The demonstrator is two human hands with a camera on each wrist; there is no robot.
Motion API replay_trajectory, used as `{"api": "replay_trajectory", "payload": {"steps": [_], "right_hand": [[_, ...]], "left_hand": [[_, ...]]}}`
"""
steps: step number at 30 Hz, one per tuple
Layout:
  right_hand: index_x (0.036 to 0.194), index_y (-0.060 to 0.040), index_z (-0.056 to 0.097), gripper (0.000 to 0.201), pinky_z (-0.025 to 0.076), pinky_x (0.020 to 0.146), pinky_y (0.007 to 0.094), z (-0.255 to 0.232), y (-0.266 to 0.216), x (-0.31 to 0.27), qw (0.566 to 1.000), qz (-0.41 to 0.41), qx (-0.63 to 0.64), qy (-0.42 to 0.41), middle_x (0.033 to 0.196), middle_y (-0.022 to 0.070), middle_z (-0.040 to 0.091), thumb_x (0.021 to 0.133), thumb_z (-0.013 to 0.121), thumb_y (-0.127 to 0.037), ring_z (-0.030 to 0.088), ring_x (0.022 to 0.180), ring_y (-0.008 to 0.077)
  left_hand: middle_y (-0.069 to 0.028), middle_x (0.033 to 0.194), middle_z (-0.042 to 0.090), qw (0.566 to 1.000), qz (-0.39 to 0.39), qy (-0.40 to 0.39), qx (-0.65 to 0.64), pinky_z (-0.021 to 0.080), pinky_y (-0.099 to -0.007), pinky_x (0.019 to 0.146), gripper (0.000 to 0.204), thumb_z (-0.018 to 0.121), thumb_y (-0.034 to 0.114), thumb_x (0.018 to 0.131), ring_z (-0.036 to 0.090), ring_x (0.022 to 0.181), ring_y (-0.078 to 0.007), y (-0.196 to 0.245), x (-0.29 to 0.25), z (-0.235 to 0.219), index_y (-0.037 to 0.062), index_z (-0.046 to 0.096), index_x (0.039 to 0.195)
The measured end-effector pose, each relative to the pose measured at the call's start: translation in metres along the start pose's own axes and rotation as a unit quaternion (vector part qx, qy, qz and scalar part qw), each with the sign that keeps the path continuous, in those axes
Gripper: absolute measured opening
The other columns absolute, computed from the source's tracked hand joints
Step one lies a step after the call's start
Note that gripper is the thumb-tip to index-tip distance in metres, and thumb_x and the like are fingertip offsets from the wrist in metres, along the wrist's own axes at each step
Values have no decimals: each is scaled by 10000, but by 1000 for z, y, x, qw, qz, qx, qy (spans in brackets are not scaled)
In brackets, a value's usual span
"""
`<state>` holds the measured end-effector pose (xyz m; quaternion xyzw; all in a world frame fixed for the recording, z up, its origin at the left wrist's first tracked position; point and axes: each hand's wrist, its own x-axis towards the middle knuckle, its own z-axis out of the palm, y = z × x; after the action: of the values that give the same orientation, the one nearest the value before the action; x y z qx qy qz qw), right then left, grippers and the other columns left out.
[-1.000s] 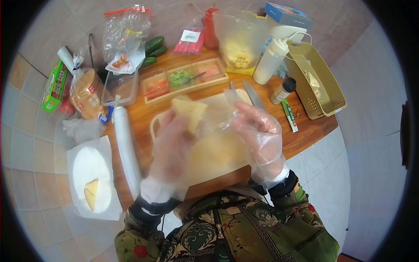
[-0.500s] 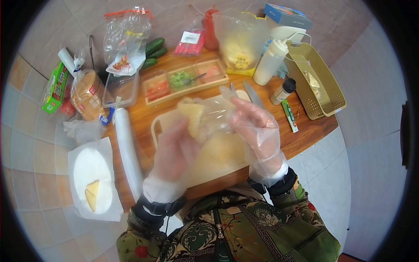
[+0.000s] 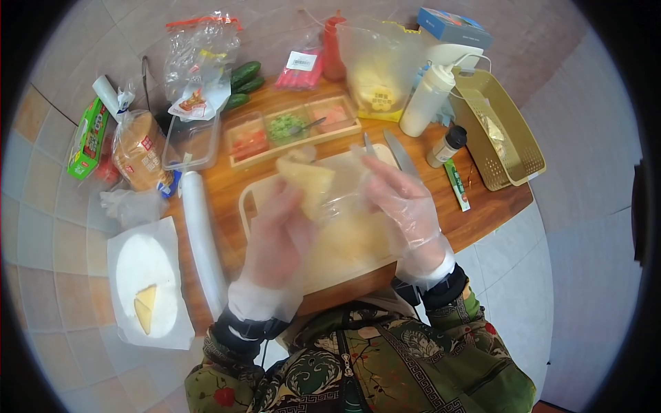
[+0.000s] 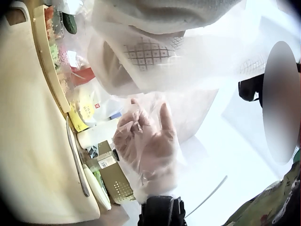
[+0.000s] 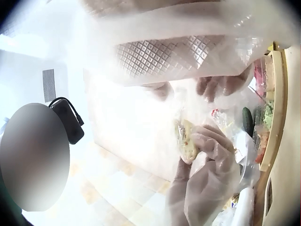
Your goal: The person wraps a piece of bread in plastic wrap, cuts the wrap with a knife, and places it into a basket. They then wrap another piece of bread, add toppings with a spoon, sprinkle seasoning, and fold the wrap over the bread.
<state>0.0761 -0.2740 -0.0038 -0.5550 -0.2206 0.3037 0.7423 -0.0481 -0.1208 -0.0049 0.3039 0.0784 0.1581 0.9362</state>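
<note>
In the head view my gloved left hand (image 3: 279, 230) holds a pale triangular sandwich (image 3: 311, 184) up over the cutting board (image 3: 323, 275). Seen from the right wrist, the left fingers (image 5: 214, 143) grip the sandwich (image 5: 187, 143), whose cut side shows bits of green filling. A clear plastic film (image 3: 344, 196) stretches from it toward my gloved right hand (image 3: 406, 206). That hand's fingers are bent and pinch the film's edge, somewhat blurred. Two yellow triangular pieces (image 3: 144, 308) lie on a white plate (image 3: 141, 258) at the left.
Behind the board stands a wooden tray (image 3: 296, 146) of chopped fillings. A knife (image 3: 399, 151) lies at the board's far right. A long white roll (image 3: 201, 234), bagged bread (image 3: 138, 148), a squeeze bottle (image 3: 427, 100), a spice jar (image 3: 447, 146) and a basket (image 3: 520, 148) surround it.
The sandwich has turned in my left hand so more of its flat face shows. My right hand has moved slightly, staying beside it. The things on the table keep their places.
</note>
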Motion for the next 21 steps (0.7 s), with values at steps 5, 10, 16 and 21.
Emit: {"api": "replay_trajectory", "payload": {"steps": [5, 10, 16, 21], "right_hand": [[1301, 10, 628, 415, 488, 797, 238, 1, -1, 3, 997, 66, 16, -21, 1080, 13, 669, 949, 718, -189, 598, 951, 68], [1095, -17, 686, 233, 530, 711, 255, 4, 13, 0, 997, 31, 65, 8, 977, 38, 690, 945, 727, -191, 642, 813, 96], [1068, -18, 684, 213, 534, 692, 252, 6, 19, 4, 997, 21, 76, 14, 886, 27, 690, 939, 735, -180, 642, 764, 97], [1069, -25, 679, 210, 519, 680, 249, 4, 23, 5, 996, 27, 80, 11, 896, 31, 689, 933, 742, -173, 637, 763, 98]], "left_hand": [[-44, 1394, 544, 998, 37, -3, 42, 435, -349, 1073, 561, 553, 184, 1004, 542, 1284, -185, -2, 3, 1, 56, 353, 1512], [-71, 1425, 520, 999, 26, -19, 31, 386, -383, 1129, 518, 536, 177, 1004, 500, 1334, -213, -3, 2, -5, 48, 375, 1479], [-76, 1484, 469, 999, 5, -28, -30, 316, -428, 1182, 510, 496, 187, 1014, 430, 1402, -225, -8, 1, -6, 53, 367, 1489], [-85, 1511, 450, 998, -32, -40, -36, 302, -437, 1193, 527, 470, 195, 1020, 415, 1418, -241, -7, -1, -9, 55, 348, 1513]]}}
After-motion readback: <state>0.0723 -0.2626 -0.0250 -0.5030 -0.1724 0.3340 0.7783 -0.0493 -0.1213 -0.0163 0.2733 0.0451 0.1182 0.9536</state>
